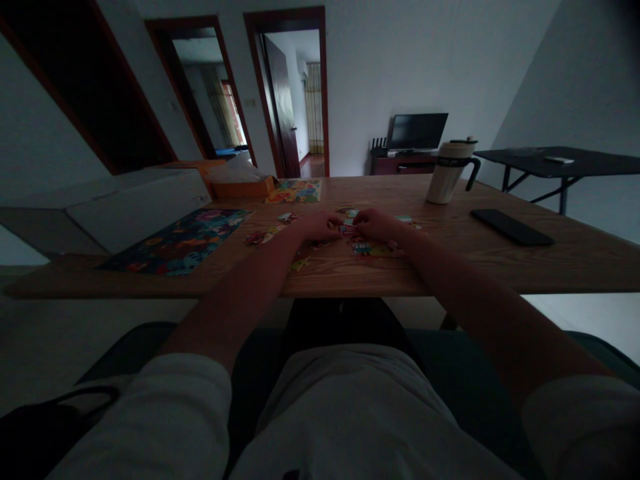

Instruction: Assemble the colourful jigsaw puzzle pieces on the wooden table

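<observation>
My left hand and my right hand meet over the middle of the wooden table, fingers bent into pinches. Between their fingertips is a red jigsaw puzzle piece with pale marks, and both hands appear to grip it. A partly joined patch of colourful puzzle pieces lies just below and beside my right hand. Loose puzzle pieces are scattered left of my left hand, and a few yellow ones sit nearer the front edge. My fingers and forearms hide some pieces.
A dark patterned puzzle sheet lies at left before a white box. Behind are an orange box and a bright picture sheet. A lidded mug and a black phone-like slab are on the right.
</observation>
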